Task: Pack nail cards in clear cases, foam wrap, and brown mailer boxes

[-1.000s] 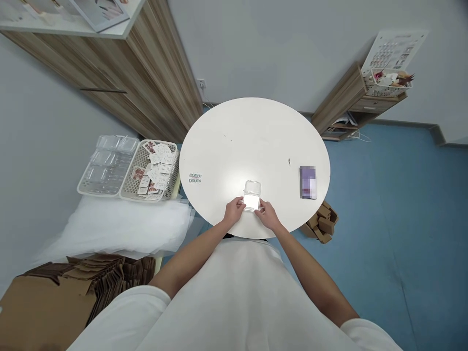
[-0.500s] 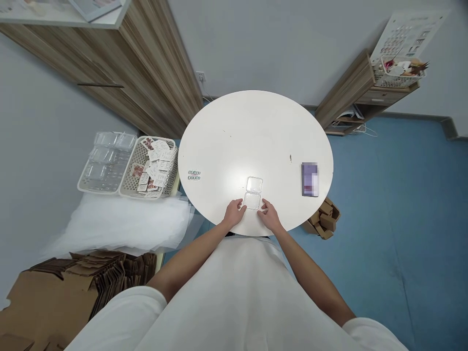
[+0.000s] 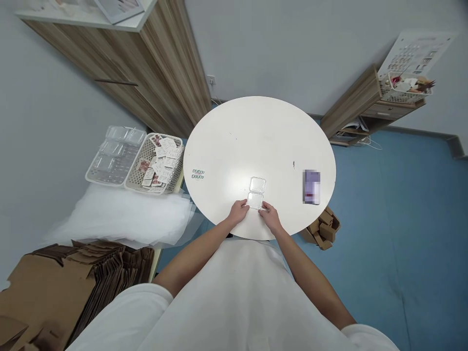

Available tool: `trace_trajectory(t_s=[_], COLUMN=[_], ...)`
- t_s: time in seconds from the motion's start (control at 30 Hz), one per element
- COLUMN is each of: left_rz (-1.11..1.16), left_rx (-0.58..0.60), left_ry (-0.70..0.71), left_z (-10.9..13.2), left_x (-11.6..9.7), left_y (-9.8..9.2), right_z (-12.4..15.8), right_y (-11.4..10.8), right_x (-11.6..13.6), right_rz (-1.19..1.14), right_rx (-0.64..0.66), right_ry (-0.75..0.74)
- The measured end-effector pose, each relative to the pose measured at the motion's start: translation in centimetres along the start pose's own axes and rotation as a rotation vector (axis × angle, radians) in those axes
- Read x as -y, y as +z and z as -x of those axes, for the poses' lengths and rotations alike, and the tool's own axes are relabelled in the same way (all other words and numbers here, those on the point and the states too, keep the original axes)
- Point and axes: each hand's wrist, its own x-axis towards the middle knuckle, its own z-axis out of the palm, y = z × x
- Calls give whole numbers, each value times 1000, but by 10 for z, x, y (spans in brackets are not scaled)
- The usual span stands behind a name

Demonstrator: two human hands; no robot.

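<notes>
A clear plastic box (image 3: 255, 200) lies opened out flat near the table's front edge, its lid half folded away from me. My left hand (image 3: 239, 212) holds the near half at its left side, thumb and fingers closed on the rim. On the opposite side, my right hand (image 3: 271, 216) pinches the near right corner. Nothing shows inside the box. Farther left on the table lies a small sheet with rows of green, nail-like pieces (image 3: 198, 174).
The white oval table (image 3: 270, 131) also bears a blurred purple item (image 3: 311, 187) at right. Left of it stand a basket of printed cards (image 3: 180, 168) and a tray of clear boxes (image 3: 106, 181), above white sheets (image 3: 135, 214) and folded cardboard (image 3: 47, 287). Cardboard boxes (image 3: 326, 232) sit low at right.
Both hands have closed in on the box's near half, from fingers spread beside it to gripping its sides. The whole view has shifted slightly.
</notes>
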Motion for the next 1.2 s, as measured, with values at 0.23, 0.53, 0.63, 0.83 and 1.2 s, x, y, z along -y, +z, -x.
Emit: trace_trajectory(t_s=[0.23,0.53,0.63,0.83,1.2], left_rz=[18,15,8,-111,-463], left_rx=[-33,-178,-207,-321,-351], left_ry=[-5,-100,-75,46,180], left_z=[2,8,11,12,-37], left_x=[0,12,18,23,16], left_y=[3,5,-9,-85,-232], right_z=[-3,-4,-5,-12,-58], right_y=[-2,-8,-7,26,158], right_x=[-5,-10,1,48,112], right_rz=[24,21,-1,42,249], right_rx=[9,-43,-73,-21,138], right_ry=[-27,-86,-186,-286,-333])
